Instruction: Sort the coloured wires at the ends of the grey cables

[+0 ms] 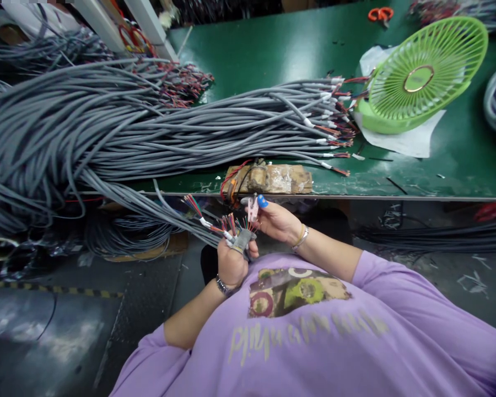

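My left hand [232, 267] is closed around the ends of several grey cables [186, 221], whose thin coloured wires [230, 223] fan out above the fist. A grey wrap [242, 241] covers its thumb area. Just to the right, my right hand [279, 221] pinches a small pale pink clip-like piece [252, 210] close to those wires. Its thumb wears a blue cover [262, 202]. Whether the pink piece touches a wire I cannot tell. Both hands are in front of the bench edge, below a wooden block [293, 179] with a device strapped on it.
A large bundle of grey cables [215, 129] lies along the green bench [248, 49], white-sleeved ends to the right. Beyond them stands a green fan [421, 77] on white paper [413, 138]. Orange-handled scissors [381, 14] lie at the back. More cables [128, 234] are stacked under the bench.
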Demonstrator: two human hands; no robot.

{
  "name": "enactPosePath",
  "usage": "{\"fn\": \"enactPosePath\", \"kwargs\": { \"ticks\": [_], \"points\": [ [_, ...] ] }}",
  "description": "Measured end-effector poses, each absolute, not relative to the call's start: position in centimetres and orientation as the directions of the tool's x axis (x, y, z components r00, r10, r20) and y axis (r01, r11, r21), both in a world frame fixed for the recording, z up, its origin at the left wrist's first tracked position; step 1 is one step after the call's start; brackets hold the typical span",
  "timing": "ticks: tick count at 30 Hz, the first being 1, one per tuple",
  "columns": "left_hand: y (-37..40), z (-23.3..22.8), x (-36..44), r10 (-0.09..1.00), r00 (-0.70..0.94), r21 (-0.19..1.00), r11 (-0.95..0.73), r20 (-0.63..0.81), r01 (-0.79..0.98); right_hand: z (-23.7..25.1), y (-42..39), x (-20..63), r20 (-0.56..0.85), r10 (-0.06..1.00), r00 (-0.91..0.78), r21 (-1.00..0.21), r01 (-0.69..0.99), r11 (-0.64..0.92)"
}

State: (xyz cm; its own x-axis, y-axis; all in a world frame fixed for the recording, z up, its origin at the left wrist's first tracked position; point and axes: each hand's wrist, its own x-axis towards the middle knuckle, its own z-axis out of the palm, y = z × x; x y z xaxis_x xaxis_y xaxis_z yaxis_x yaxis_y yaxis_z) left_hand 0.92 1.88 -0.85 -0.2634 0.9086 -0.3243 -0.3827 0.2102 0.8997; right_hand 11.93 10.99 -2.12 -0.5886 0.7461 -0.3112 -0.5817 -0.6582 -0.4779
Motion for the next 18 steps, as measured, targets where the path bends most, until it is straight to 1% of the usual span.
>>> {"fn": "enactPosePath", "kwargs": {
  "ticks": [5,13,18],
  "points": [
    [1.8,-1.0,0.9,0.905,-0.267,0.9,0.218,-0.332,-0.378,-2.1,10.8,11.9,-0.319,0.75,-0.579,-0.483,-0.581,-0.655],
    [1.3,-1.1,0.7,0.919,-0.264,0.909,0.181,-0.292,-0.376,-1.4,10.5,12.3,-0.377,0.691,-0.617,-0.435,-0.541,-0.72],
    [0.6,-1.4,0.4,0.93,-0.276,0.925,0.135,-0.242,-0.356,-1.3,10.4,12.4,-0.389,0.685,-0.616,-0.46,-0.514,-0.724]
  ]
}}
